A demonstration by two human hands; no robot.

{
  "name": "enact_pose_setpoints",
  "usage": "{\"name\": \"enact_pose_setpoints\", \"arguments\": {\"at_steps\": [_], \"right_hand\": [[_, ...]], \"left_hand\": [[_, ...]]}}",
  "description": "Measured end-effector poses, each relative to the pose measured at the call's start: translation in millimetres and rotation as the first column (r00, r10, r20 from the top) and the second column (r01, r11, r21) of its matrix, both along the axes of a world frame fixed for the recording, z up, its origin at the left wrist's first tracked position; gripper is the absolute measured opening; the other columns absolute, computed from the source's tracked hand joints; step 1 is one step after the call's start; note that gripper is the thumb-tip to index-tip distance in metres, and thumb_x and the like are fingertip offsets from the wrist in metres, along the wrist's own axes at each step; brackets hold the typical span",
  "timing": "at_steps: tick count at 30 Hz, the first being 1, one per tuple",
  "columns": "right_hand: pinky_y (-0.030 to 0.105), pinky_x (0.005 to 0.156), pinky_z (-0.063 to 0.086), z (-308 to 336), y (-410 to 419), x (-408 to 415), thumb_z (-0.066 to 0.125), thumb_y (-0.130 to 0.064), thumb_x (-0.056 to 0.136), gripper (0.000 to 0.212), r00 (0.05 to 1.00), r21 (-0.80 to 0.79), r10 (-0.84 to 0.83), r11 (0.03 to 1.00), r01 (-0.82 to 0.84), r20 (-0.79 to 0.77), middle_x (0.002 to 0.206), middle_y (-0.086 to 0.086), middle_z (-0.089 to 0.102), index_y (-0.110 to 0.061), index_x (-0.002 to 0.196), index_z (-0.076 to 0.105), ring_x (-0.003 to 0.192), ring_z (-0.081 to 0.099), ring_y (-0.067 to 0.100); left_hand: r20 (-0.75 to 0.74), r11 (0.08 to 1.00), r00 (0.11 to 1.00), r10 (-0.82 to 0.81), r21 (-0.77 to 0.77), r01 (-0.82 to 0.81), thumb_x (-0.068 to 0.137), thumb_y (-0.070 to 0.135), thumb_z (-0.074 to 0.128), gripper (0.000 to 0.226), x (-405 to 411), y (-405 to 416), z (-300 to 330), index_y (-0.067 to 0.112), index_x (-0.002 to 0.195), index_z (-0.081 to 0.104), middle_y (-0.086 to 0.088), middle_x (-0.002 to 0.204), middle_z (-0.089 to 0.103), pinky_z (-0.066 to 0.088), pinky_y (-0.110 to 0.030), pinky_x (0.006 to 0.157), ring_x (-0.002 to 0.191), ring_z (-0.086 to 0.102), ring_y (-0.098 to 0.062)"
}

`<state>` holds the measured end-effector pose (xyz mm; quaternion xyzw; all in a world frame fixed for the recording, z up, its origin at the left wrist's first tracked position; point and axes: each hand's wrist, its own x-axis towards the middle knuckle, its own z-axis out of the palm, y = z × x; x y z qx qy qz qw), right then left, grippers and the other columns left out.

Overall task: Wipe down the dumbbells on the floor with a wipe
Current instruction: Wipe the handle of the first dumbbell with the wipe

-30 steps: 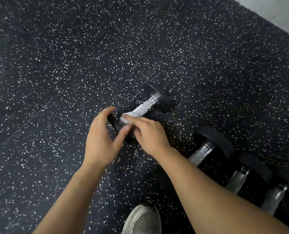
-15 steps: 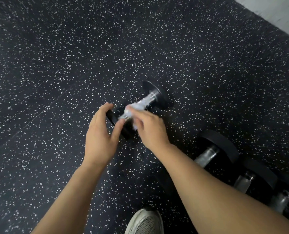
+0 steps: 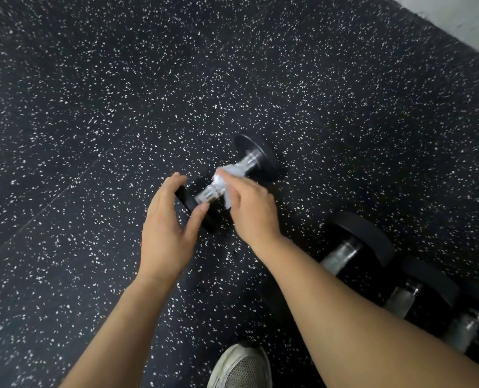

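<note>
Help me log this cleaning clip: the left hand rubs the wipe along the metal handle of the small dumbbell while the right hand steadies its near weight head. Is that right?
The hands are swapped. In the head view the right hand holds the wipe on the small dumbbell's metal handle, while the left hand steadies its near weight head.

Right hand (image 3: 251, 208) wipe (image 3: 227, 180) on dumbbell (image 3: 224, 183) handle; left hand (image 3: 165, 231) steadies.
</note>
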<state>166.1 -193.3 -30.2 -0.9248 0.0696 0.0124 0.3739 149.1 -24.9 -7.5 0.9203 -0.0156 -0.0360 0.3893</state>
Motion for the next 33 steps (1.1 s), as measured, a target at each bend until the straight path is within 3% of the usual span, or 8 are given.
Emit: {"name": "enact_pose_setpoints", "arguments": {"at_steps": [3,7,12,15,20,24,29,33], "right_hand": [[0.039,0.094,0.058,-5,13,-13,0.056,-0.006,0.099,0.054,0.982,0.058,0.187,0.981,-0.187,0.003,0.137,-0.006,0.068,-0.038,0.142,0.06,0.109,0.071,0.023],[0.041,0.094,0.057,-6,18,-13,0.053,-0.007,0.099,0.056,0.984,0.059,0.18,0.982,-0.179,-0.009,0.136,-0.009,0.068,-0.042,0.142,0.058,0.11,0.071,0.023],[0.033,0.071,0.057,6,-1,-21,0.054,-0.028,0.107,0.037,0.99,0.45,-0.077,0.884,0.124,-0.122,0.09,-0.013,0.069,-0.042,0.14,0.062,0.075,0.062,0.006],[0.038,0.074,0.059,20,-27,-32,0.055,-0.031,0.107,0.031,0.974,0.618,-0.166,0.752,0.228,-0.157,0.092,0.003,0.071,-0.053,0.124,0.066,0.08,0.06,0.007],[0.034,0.089,0.057,26,-69,-31,0.052,-0.036,0.108,0.026,0.892,0.651,-0.373,0.616,0.444,-0.255,0.108,-0.003,0.073,-0.032,0.125,0.071,0.097,0.065,0.008],[0.03,0.061,0.059,23,-80,-9,0.051,-0.033,0.108,0.024,0.818,0.604,-0.428,0.553,0.574,-0.385,0.104,0.0,0.073,-0.033,0.118,0.073,0.086,0.067,0.016],[0.033,0.06,0.063,19,-80,10,0.04,-0.046,0.11,0.034,0.73,0.524,-0.335,0.527,0.669,-0.596,0.108,0.006,0.071,-0.029,0.125,0.065,0.072,0.073,0.017],[0.032,0.06,0.062,27,-73,21,0.035,-0.047,0.111,0.039,0.636,0.585,-0.184,0.264,0.767,-0.75,0.118,0.015,0.071,-0.026,0.126,0.064,0.08,0.076,0.021]], "left_hand": [[-0.006,1.0,1.0,-0.005,0.0,0.005,0.097,0.037,0.066,0.058,1,0,1,0.02,0.148,0.046,0.002,0.148,0.055,0.041,-0.033,0.113,0.134,0.053,-0.018],[-0.035,1.0,0.999,0.017,-0.011,-0.017,0.097,0.036,0.068,0.06,1,-1,4,0.022,0.15,0.045,0.004,0.15,0.054,0.04,-0.031,0.112,0.135,0.051,-0.015],[-0.036,1.0,0.999,-0.011,0.019,0.011,0.096,0.044,0.065,0.061,2,1,8,0.021,0.149,0.045,0.004,0.146,0.055,0.036,-0.028,0.112,0.135,0.051,-0.017],[0.027,0.997,0.999,-0.04,0.067,0.038,0.097,0.049,0.058,0.062,2,-5,21,0.018,0.149,0.044,-0.004,0.147,0.055,0.039,-0.045,0.117,0.139,0.049,-0.025],[0.11,0.986,0.983,-0.149,0.095,0.139,0.103,0.038,0.06,0.05,32,-43,53,0.021,0.148,0.048,0.001,0.143,0.059,0.044,-0.043,0.112,0.132,0.054,-0.018],[0.011,0.976,0.984,-0.18,0.126,0.177,0.105,0.04,0.055,0.048,76,-78,49,0.026,0.151,0.047,-0.001,0.137,0.062,0.049,-0.037,0.101,0.119,0.06,-0.019],[-0.167,0.973,0.971,-0.171,0.129,0.194,0.101,0.055,0.052,0.046,99,-108,24,0.034,0.142,0.053,0.0,0.127,0.066,0.054,-0.037,0.09,0.099,0.065,-0.019],[-0.179,0.989,0.978,-0.102,0.09,0.12,0.1,0.056,0.053,0.045,101,-117,20,0.032,0.138,0.057,0.005,0.117,0.069,0.051,-0.034,0.087,0.096,0.065,-0.017]]}}
